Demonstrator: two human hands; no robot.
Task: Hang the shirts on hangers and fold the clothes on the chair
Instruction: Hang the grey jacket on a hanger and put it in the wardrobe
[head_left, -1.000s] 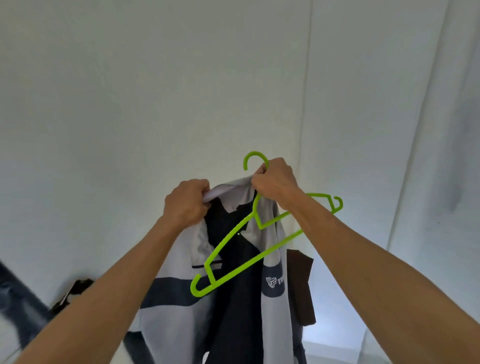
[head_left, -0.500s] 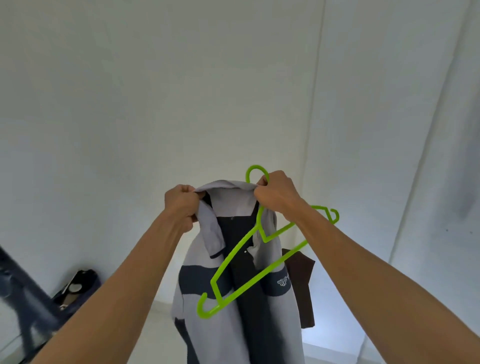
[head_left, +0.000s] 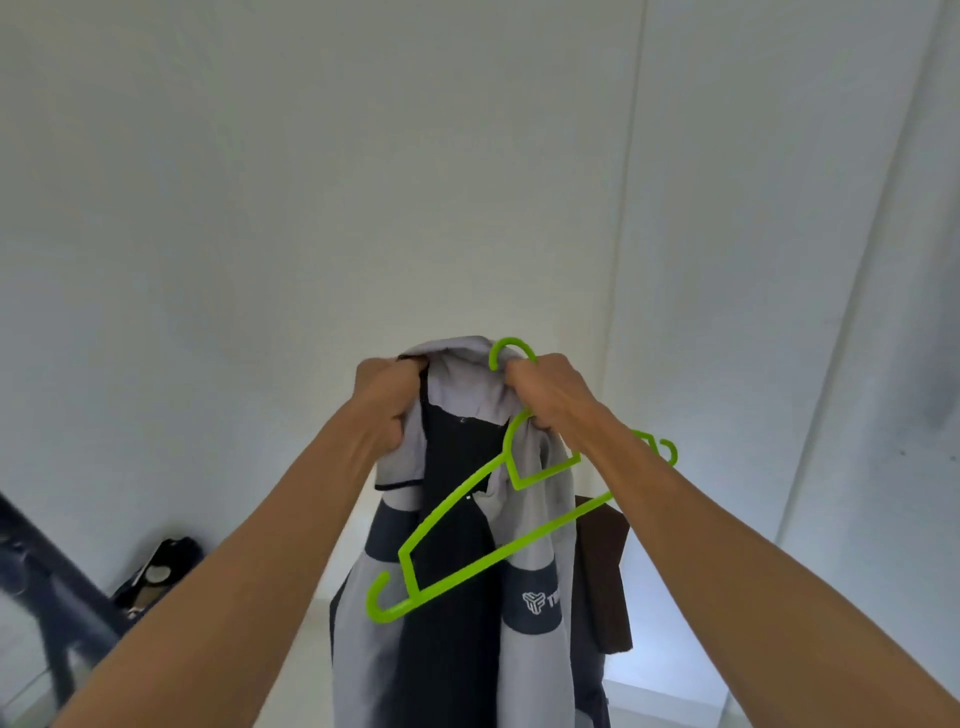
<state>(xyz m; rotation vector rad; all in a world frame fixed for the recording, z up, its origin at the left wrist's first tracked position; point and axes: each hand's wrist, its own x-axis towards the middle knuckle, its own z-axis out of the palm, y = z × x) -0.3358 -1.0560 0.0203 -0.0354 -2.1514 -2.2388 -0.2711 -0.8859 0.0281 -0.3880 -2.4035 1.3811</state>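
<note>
Over the last second the person has lifted the shirt (head_left: 457, 519) and spread its collar wider, the left hand (head_left: 387, 400) clamped on the collar's left side and the right hand (head_left: 545, 389) gripping both the right side and the neck of the green hanger (head_left: 467, 525). That opening looks ready for the hanger's arm to go in. The shirt hangs lengthwise straight down in mid-air, while the hanger tilts, its long bar running lower-left to upper-right, hook up.
</note>
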